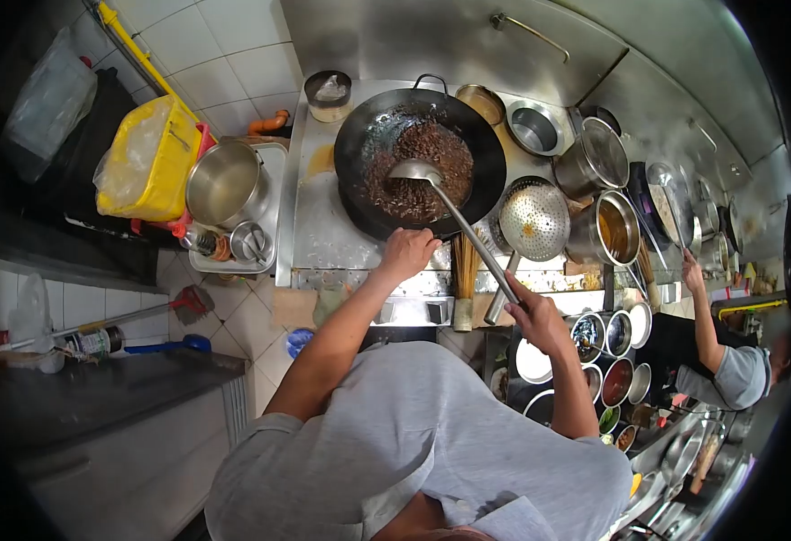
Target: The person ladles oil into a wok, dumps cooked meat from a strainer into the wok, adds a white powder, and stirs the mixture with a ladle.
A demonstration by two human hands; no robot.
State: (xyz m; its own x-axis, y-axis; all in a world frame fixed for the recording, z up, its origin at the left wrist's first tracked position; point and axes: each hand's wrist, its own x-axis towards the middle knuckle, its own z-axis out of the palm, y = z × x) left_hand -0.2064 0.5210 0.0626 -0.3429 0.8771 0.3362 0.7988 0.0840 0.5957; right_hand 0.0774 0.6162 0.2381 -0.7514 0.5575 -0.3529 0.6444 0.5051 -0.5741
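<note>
A large black wok [486,171] sits on the steel stove, with dark reddish-brown, glossy food [436,144] in it. My left hand [409,252] is closed at the wok's near edge; the hand hides the part it grips. With my right hand [540,317] I hold the long handle of a metal ladle [468,225]. The ladle's bowl rests in the food, its rounded back upward. Between my hands a bamboo brush [465,275] lies at the stove's front. A perforated strainer [534,221] is just right of the wok, its handle pointing toward me.
Left of the stove, a metal tray [278,194] carries a steel pot [224,183]. A yellow bin [147,158] stands beyond it. Several pots, including one with brown liquid [614,230], line the right. Seasoning bowls [618,380] sit by my right arm. Another person [729,370] works at far right.
</note>
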